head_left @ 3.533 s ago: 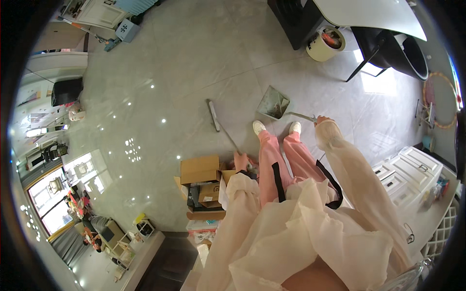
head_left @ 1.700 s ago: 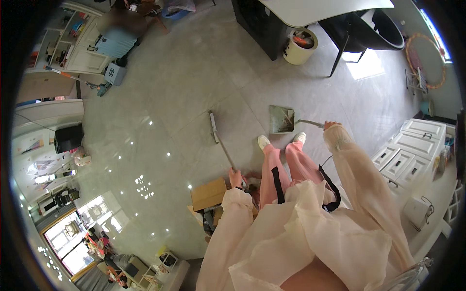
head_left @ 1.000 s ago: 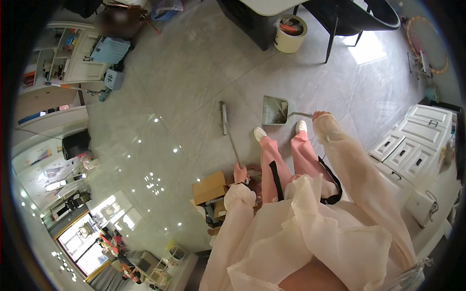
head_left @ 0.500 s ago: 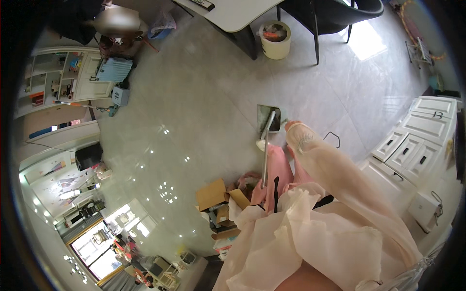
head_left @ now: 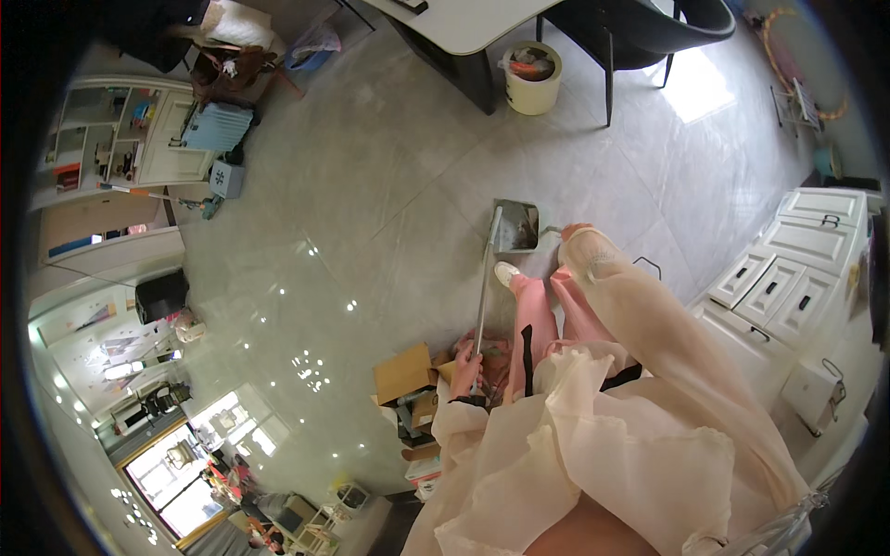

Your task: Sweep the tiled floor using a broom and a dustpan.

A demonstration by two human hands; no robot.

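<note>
At L edge of pan (head_left: 523,224), broom (head_left: 484,295), bristles unclear; was across its mid earlier. L hand (head_left: 466,371) grips broom; R hand (head_left: 575,231), part hid by sleeve (head_left: 663,320), holds pan's handle (head_left: 551,229).

We are looking into a bright room, with daylight coming through the window (head_left: 171,486) at lower left and turning its panes almost white. The glossy floor (head_left: 389,167) is mirroring that window and scattering white dots (one tight cluster is shining brightest). Near the chair (head_left: 640,42), hard glare is washing out the tiles. Shadows are falling soft and faint; the dustpan (head_left: 531,211) is reading darker inside. The fisheye lens is bending the cabinet (head_left: 779,278) toward the rim, where black is swallowing the corners and we are losing fine detail.
</note>
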